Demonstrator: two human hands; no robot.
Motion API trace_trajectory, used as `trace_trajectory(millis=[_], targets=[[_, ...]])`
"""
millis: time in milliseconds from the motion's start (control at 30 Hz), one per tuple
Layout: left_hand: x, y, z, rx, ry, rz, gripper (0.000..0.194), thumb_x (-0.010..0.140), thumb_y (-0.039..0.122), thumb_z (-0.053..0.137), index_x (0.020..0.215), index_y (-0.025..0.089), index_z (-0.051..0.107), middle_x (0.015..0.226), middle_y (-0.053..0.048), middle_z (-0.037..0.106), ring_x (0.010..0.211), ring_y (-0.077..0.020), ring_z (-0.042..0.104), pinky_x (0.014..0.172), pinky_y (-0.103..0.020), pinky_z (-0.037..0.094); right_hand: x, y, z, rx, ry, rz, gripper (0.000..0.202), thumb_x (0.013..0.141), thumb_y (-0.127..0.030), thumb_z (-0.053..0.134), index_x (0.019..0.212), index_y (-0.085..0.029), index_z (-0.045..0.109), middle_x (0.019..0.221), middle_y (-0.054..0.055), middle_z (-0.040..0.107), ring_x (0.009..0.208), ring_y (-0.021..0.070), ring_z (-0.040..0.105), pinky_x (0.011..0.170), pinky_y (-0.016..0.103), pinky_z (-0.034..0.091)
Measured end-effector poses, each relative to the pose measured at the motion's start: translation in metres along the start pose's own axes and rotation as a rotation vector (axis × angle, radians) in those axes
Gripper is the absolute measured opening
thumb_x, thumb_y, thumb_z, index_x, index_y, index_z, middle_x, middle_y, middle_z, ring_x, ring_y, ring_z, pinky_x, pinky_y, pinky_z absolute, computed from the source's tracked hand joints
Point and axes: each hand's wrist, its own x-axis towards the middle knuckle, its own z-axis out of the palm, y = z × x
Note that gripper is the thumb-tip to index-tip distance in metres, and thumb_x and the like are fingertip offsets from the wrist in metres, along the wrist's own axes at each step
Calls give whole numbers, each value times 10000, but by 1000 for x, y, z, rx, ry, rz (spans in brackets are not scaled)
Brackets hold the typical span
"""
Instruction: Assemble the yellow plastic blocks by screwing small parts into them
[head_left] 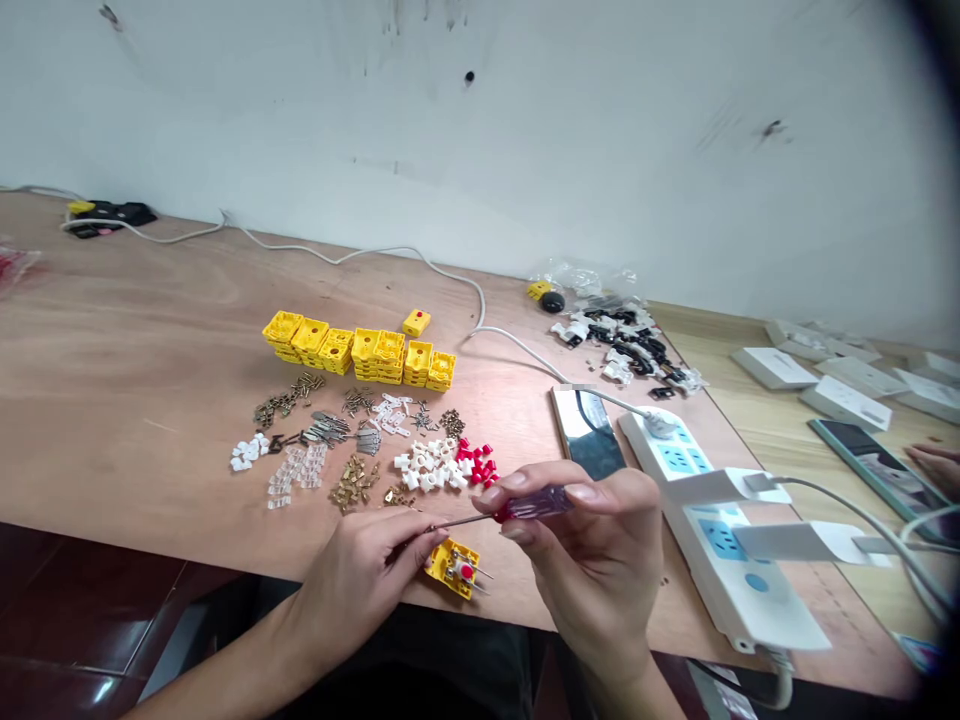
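My right hand [592, 540] grips a screwdriver [534, 503] by its clear dark-red handle, with the thin shaft pointing left. At the shaft's tip, the thumb and fingers of my left hand [375, 550] are pinched together; whatever is between them is too small to make out. Just below the shaft, a yellow plastic housing [442, 572] lies open near the table's front edge. Inside it sit a white part with a red button [466, 571] and metal pins that stick out to the right. My left fingertips are close beside this housing; I cannot tell whether they touch it.
Stacked yellow housings [375, 355] stand behind piles of screws, brass pieces [355, 483], white parts [431, 465] and red caps [478, 462]. A phone [589, 430] and a power strip [720, 540] with plugged-in chargers lie to the right. Another person's hand [937, 465] shows at the right edge.
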Motion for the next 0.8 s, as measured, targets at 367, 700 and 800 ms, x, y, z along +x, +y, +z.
trace_trajectory(millis=[367,700,800], targets=[[-1,-3,-3,-62,-60,17,405,1107,362,393,989,165,726,853,-49,727,765,-169,669,695,-268,533,-4,10,8,82,180,32,335,945,-111,685,1138,-372,600,1047,-42,743,902,128,760,815,308,693],[-9,-6,-1,119,113,197,224,1021,378,624,1015,154,620,872,-26,671,786,-150,626,735,-261,511,-21,-10,-5,-118,185,-92,401,930,-14,654,1192,-312,593,1071,-12,740,880,144,765,782,304,703],[-17,-9,-5,181,52,355,114,1035,237,606,1059,141,662,946,-52,678,860,-167,607,784,-288,512,-31,-14,-8,-204,152,-108,448,914,37,627,1210,-297,593,1090,-7,741,876,151,777,760,292,713]])
